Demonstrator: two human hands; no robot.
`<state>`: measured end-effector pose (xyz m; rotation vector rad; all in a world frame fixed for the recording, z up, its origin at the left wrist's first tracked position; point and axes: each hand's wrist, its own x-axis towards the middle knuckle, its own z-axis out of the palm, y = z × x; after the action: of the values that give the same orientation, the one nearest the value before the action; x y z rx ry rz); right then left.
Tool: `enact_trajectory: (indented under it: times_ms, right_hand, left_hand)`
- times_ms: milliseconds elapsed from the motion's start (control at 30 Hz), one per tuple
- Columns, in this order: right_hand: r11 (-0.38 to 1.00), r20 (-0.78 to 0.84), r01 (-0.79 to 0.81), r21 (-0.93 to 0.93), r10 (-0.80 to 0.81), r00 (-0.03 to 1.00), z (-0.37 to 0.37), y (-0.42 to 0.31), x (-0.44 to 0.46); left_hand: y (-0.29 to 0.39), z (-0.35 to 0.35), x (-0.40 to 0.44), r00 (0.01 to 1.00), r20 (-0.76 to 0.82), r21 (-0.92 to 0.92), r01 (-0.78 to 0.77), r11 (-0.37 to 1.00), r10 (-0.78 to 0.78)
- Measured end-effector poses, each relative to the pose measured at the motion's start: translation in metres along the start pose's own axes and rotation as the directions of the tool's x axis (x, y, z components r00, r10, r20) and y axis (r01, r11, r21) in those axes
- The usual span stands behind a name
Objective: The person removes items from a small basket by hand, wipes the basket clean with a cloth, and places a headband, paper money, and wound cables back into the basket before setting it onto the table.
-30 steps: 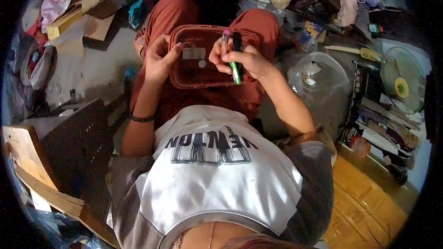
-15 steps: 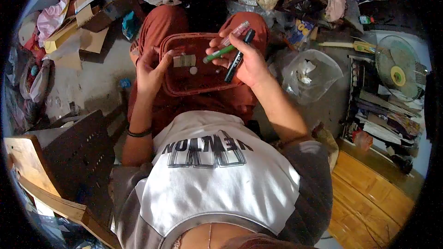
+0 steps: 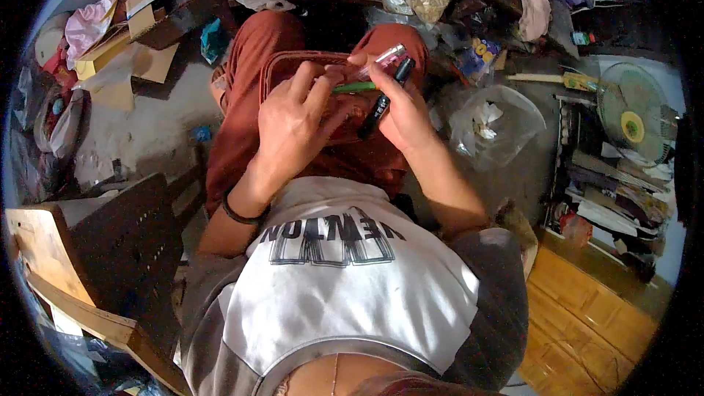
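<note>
Your right hand (image 3: 400, 114) grips slim black marker (image 3: 403, 70), slender green pen (image 3: 355, 87), clear pink-tinted tube (image 3: 389, 56) over red plastic basket (image 3: 277, 64) on rust-red trousered lap (image 3: 238, 128). Your left hand (image 3: 292, 114) curls near pen's end; grip cannot be told. Apparently midway: three gathered, none set down.

From afar I see the right hand (image 3: 402, 114) holding a black marker (image 3: 380, 107), green pen (image 3: 356, 87) and pinkish clear tube (image 3: 383, 60) over the right edge of the red basket (image 3: 281, 61), the left hand (image 3: 295, 114) beside the pen's end.
</note>
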<state>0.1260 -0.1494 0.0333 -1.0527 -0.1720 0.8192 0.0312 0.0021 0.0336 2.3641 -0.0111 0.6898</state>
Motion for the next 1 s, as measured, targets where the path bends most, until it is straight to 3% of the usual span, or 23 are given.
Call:
enact_trajectory:
  times_ms: [67,167,267,367,467,567,700,733,867,1000]
  right_hand:
    - [1.0,-0.029,-0.001,0.006,0.001,1.0,0.002,-0.003,0.0]
    - [0.999,-0.018,0.043,-0.027,-0.043,0.999,0.003,-0.006,-0.003]
    - [0.997,0.0,0.054,-0.051,-0.054,0.999,0.003,-0.01,-0.006]
    - [0.987,-0.018,0.117,-0.111,-0.119,0.993,0.003,-0.016,-0.006]
    - [0.978,-0.063,0.148,-0.145,-0.158,0.985,-0.003,-0.027,-0.01]
    - [0.977,-0.136,0.178,-0.114,-0.193,0.972,0.003,-0.032,-0.014]
    - [0.936,-0.097,0.217,-0.278,-0.252,0.963,-0.003,-0.029,-0.015]
    - [0.911,-0.065,0.24,-0.335,-0.277,0.959,-0.003,-0.028,-0.015]
    - [0.907,-0.106,0.225,-0.356,-0.279,0.955,0.008,-0.031,-0.021]
    - [0.898,-0.136,0.213,-0.384,-0.283,0.949,0.005,-0.026,-0.02]
  left_hand:
    - [-0.006,0.007,0.004,0.998,-0.005,-0.032,-0.064,0.997,0.064]
    - [-0.004,0.01,0.004,0.993,0.115,-0.136,0.015,0.991,0.001]
    - [-0.006,0.011,0.002,0.99,0.138,-0.217,0.073,0.973,-0.043]
    - [-0.004,0.004,0.0,0.994,0.087,-0.393,0.093,0.915,-0.064]
    - [-0.012,0.013,-0.015,0.972,0.125,-0.554,0.236,0.798,-0.201]
    - [-0.008,0.007,-0.015,0.892,0.348,-0.817,0.439,0.374,-0.288]
    - [-0.01,0.006,-0.014,0.803,0.556,-0.826,0.563,-0.029,-0.217]
    - [-0.016,0.01,-0.014,0.819,0.548,-0.828,0.56,0.024,-0.171]
    - [-0.008,0.003,-0.011,0.789,0.578,-0.812,0.581,-0.052,-0.21]
    - [-0.009,0.007,-0.012,0.808,0.536,-0.836,0.549,-0.02,-0.242]
